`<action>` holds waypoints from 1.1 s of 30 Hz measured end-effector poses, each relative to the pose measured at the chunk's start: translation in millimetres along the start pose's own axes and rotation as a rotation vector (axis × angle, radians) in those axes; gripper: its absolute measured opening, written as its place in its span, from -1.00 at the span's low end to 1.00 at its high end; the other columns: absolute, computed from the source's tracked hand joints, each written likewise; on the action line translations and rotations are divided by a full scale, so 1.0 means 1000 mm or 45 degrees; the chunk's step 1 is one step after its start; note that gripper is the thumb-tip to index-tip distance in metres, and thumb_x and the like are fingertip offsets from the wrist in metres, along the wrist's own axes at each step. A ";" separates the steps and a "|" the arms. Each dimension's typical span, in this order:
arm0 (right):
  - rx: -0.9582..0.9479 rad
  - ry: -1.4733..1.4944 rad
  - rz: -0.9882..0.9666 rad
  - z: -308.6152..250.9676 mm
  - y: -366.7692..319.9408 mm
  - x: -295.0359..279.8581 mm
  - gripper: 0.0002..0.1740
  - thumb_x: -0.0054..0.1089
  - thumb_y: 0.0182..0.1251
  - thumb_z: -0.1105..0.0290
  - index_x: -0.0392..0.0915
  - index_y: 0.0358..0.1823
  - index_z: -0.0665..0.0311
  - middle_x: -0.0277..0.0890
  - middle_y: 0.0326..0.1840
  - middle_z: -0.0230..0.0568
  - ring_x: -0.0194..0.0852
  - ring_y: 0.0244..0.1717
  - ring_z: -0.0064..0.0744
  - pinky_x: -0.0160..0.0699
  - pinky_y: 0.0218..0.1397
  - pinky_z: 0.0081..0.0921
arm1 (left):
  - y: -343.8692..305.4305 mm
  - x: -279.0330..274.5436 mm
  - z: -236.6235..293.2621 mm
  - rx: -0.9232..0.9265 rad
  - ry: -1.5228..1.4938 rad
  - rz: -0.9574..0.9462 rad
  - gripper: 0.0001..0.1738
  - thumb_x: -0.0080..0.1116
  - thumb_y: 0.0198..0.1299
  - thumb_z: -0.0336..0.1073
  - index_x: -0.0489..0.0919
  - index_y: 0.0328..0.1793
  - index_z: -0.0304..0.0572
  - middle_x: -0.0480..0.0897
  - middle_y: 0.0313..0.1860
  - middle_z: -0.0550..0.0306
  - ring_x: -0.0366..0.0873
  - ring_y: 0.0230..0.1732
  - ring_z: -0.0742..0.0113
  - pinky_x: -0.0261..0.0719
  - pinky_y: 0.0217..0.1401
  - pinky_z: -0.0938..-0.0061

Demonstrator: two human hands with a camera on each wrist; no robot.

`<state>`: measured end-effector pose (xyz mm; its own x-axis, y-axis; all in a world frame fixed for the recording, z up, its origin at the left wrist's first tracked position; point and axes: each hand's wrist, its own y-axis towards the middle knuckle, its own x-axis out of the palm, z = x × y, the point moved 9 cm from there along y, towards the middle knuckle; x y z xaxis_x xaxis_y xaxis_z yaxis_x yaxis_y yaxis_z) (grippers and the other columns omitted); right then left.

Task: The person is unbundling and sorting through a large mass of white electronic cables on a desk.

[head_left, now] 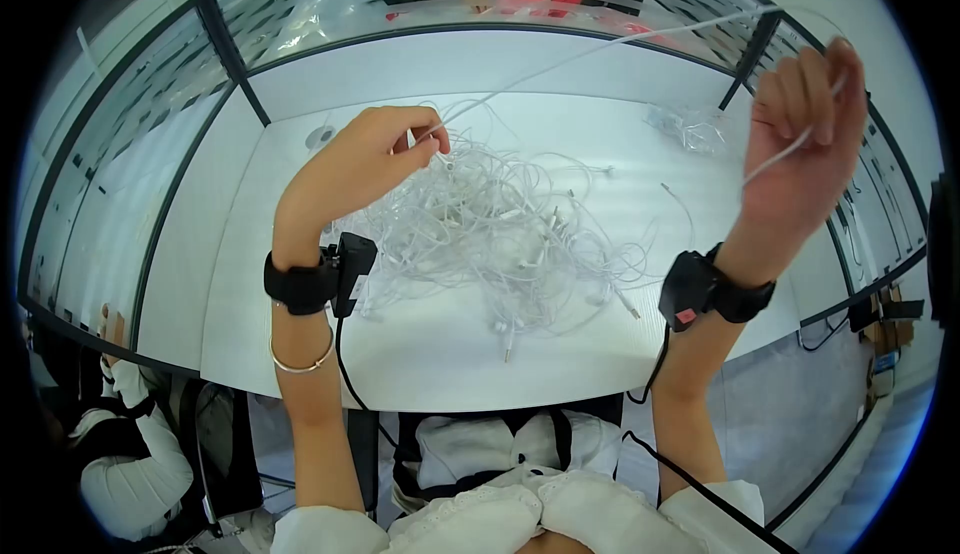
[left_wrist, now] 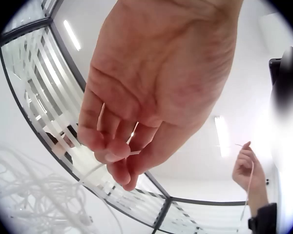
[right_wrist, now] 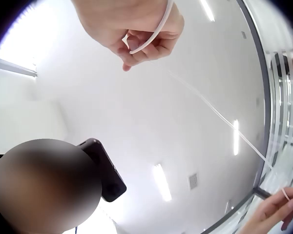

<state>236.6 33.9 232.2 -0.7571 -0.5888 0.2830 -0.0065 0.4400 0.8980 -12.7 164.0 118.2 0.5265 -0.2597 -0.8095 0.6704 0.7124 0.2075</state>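
A thin white cable (head_left: pixel 600 46) stretches in the air between my two hands. My left hand (head_left: pixel 365 159) pinches it between thumb and fingertips, just above the far left of a tangled heap of white cables (head_left: pixel 480 214) on the white table. In the left wrist view the cable (left_wrist: pixel 134 153) passes between the thumb and fingers. High at the right, my right hand (head_left: pixel 808 129) grips the cable with curled fingers, and a loose length hangs down across the palm. The right wrist view shows this cable (right_wrist: pixel 158 30) running into the curled fingers.
A clear plastic bag (head_left: pixel 690 132) lies at the table's back right. Low partitions (head_left: pixel 500 59) with striped glass enclose the table's back and sides. Single cable ends stick out of the heap's right and front edges. Another person (head_left: pixel 130 444) sits at the lower left.
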 end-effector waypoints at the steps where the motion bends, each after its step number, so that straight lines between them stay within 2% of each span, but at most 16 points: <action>1: -0.036 -0.057 0.076 -0.010 -0.002 -0.001 -0.75 -0.18 0.56 0.36 0.43 -0.06 0.39 0.03 -0.62 -0.50 -0.14 -0.57 -0.67 -0.05 -0.46 -0.64 | 0.003 0.001 -0.006 0.007 -0.025 0.018 -0.81 0.03 0.32 -0.28 0.59 -0.22 -0.21 0.55 -0.39 0.27 0.31 -0.47 0.53 0.29 -0.38 0.61; 4: -0.104 -0.132 0.164 -0.034 -0.005 -0.008 -0.78 -0.18 0.55 0.40 0.42 -0.16 0.38 0.02 -0.62 -0.47 -0.14 -0.56 -0.65 -0.04 -0.45 -0.62 | 0.009 0.009 -0.022 0.001 -0.102 0.035 -0.82 0.11 0.30 -0.24 0.60 -0.23 -0.19 0.58 -0.34 0.26 0.40 -0.43 0.49 0.39 -0.30 0.62; 7: -0.134 -0.154 0.192 -0.045 -0.007 -0.013 -0.80 -0.19 0.54 0.42 0.40 -0.20 0.38 0.01 -0.61 -0.45 -0.13 -0.56 -0.64 -0.03 -0.45 -0.61 | 0.014 0.019 -0.021 0.051 -0.148 0.086 -0.79 0.13 0.29 -0.25 0.63 -0.23 -0.26 0.60 -0.33 0.18 0.42 -0.32 0.40 0.42 -0.19 0.48; 10: -0.150 -0.139 0.181 -0.047 -0.009 -0.013 -0.81 -0.18 0.54 0.43 0.39 -0.20 0.38 0.00 -0.60 -0.45 -0.14 -0.55 -0.64 -0.04 -0.45 -0.62 | 0.018 0.013 -0.024 0.185 -0.049 0.211 -0.80 0.12 0.30 -0.26 0.63 -0.20 -0.26 0.64 -0.31 0.17 0.47 -0.35 0.39 0.46 -0.21 0.49; 13: -0.104 -0.184 0.178 -0.039 -0.008 -0.012 -0.81 -0.19 0.54 0.43 0.39 -0.18 0.38 0.00 -0.60 -0.45 -0.15 -0.56 -0.65 -0.05 -0.45 -0.63 | 0.018 0.000 -0.036 0.046 -0.146 0.319 -0.82 0.01 0.36 -0.37 0.61 -0.15 -0.28 0.65 -0.23 0.16 0.48 -0.42 0.47 0.43 -0.35 0.60; 16: 0.042 -0.143 0.070 -0.020 -0.004 -0.007 -0.79 -0.20 0.55 0.39 0.39 -0.16 0.38 0.00 -0.61 -0.47 -0.16 -0.57 -0.66 -0.06 -0.45 -0.64 | 0.005 -0.042 -0.027 0.157 -0.315 0.690 -0.76 -0.04 0.41 -0.33 0.61 -0.11 -0.35 0.67 -0.24 0.10 0.51 -0.44 0.49 0.42 -0.38 0.64; 17: 0.086 -0.179 0.070 -0.015 -0.004 -0.009 -0.78 -0.20 0.55 0.37 0.39 -0.16 0.37 -0.01 -0.62 -0.48 -0.16 -0.58 -0.66 -0.06 -0.45 -0.64 | -0.006 -0.059 -0.020 0.181 -0.318 0.812 -0.71 -0.08 0.44 -0.28 0.60 -0.08 -0.35 0.68 -0.31 0.08 0.52 -0.48 0.50 0.39 -0.41 0.69; 18: 0.128 -0.217 0.071 -0.009 -0.003 -0.013 -0.77 -0.20 0.56 0.35 0.40 -0.16 0.35 -0.01 -0.62 -0.49 -0.16 -0.58 -0.66 -0.07 -0.46 -0.64 | -0.022 -0.077 -0.006 0.224 -0.284 0.979 -0.68 -0.02 0.43 -0.18 0.63 -0.05 -0.27 0.69 -0.37 0.11 0.52 -0.57 0.51 0.38 -0.45 0.64; 19: 0.172 -0.255 0.073 -0.004 -0.003 -0.017 -0.76 -0.21 0.56 0.34 0.41 -0.16 0.34 -0.01 -0.63 -0.50 -0.16 -0.59 -0.66 -0.07 -0.46 -0.65 | -0.035 -0.093 -0.006 0.264 -0.314 1.088 -0.67 -0.05 0.45 -0.15 0.62 -0.01 -0.24 0.72 -0.34 0.08 0.63 -0.49 0.48 0.39 -0.43 0.66; 20: 0.185 -0.320 0.114 -0.001 -0.003 -0.023 -0.74 -0.15 0.52 0.30 0.45 -0.17 0.34 0.07 -0.63 -0.55 -0.11 -0.59 -0.70 -0.07 -0.48 -0.68 | -0.049 -0.107 -0.001 0.278 -0.291 1.204 -0.66 -0.06 0.46 -0.14 0.60 0.01 -0.24 0.74 -0.29 0.02 0.70 -0.40 0.42 0.43 -0.40 0.68; 23: 0.256 -0.345 0.075 0.013 -0.003 -0.023 -0.73 -0.28 0.62 0.32 0.38 -0.21 0.28 0.04 -0.65 -0.52 -0.14 -0.62 -0.71 -0.05 -0.51 -0.69 | -0.086 -0.130 0.020 0.351 -0.251 1.477 -0.65 -0.08 0.47 -0.15 0.57 0.00 -0.30 0.74 -0.23 -0.07 0.75 -0.25 0.30 0.59 -0.17 0.64; 27: 0.249 -0.739 0.107 0.032 -0.008 -0.030 -0.70 -0.21 0.60 0.24 0.45 -0.16 0.27 0.01 -0.62 -0.57 -0.11 -0.60 -0.71 -0.05 -0.48 -0.67 | -0.096 -0.136 0.037 0.566 -0.263 1.403 -0.66 -0.14 0.49 -0.18 0.55 -0.02 -0.30 0.72 -0.15 -0.13 0.74 -0.15 0.21 0.62 -0.01 0.53; 28: 0.197 -0.841 0.262 0.043 -0.011 -0.029 -0.67 -0.15 0.56 0.18 0.49 -0.11 0.29 -0.01 -0.60 -0.59 -0.08 -0.58 -0.72 -0.05 -0.47 -0.66 | -0.092 -0.132 0.043 0.592 -0.282 1.353 -0.66 -0.14 0.50 -0.18 0.55 -0.02 -0.30 0.71 -0.12 -0.14 0.74 -0.14 0.19 0.61 0.01 0.52; 30: 0.441 -1.005 0.127 0.079 -0.013 -0.020 -0.70 -0.04 0.50 0.20 0.52 -0.14 0.30 0.08 -0.58 -0.59 -0.05 -0.61 -0.76 -0.06 -0.54 -0.70 | -0.082 -0.120 0.053 0.568 -0.297 1.228 -0.64 -0.22 0.52 -0.21 0.51 -0.01 -0.36 0.67 -0.02 -0.23 0.70 -0.07 0.15 0.55 0.13 0.44; 32: 0.632 -0.971 0.068 0.127 -0.024 -0.007 -0.74 0.05 0.43 0.20 0.55 -0.17 0.26 0.23 -0.62 -0.57 0.09 -0.63 -0.79 0.02 -0.61 -0.73 | -0.068 -0.100 0.068 0.605 -0.372 1.036 -0.66 -0.20 0.50 -0.23 0.51 -0.02 -0.38 0.67 -0.03 -0.21 0.69 -0.09 0.17 0.53 0.11 0.45; 33: 0.773 -0.921 -0.060 0.150 -0.032 0.005 -0.76 0.11 0.39 0.23 0.56 -0.13 0.26 0.28 -0.67 -0.55 0.21 -0.62 -0.78 0.11 -0.62 -0.73 | -0.061 -0.090 0.076 0.623 -0.409 0.937 -0.67 -0.18 0.49 -0.24 0.52 -0.03 -0.39 0.67 -0.03 -0.20 0.68 -0.10 0.18 0.53 0.11 0.45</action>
<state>135.3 118.4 154.9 -0.9675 -0.1415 -0.2096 -0.2324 0.8242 0.5164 -61.7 94.3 220.0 0.9754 -0.0724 -0.2081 0.2186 0.4345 0.8737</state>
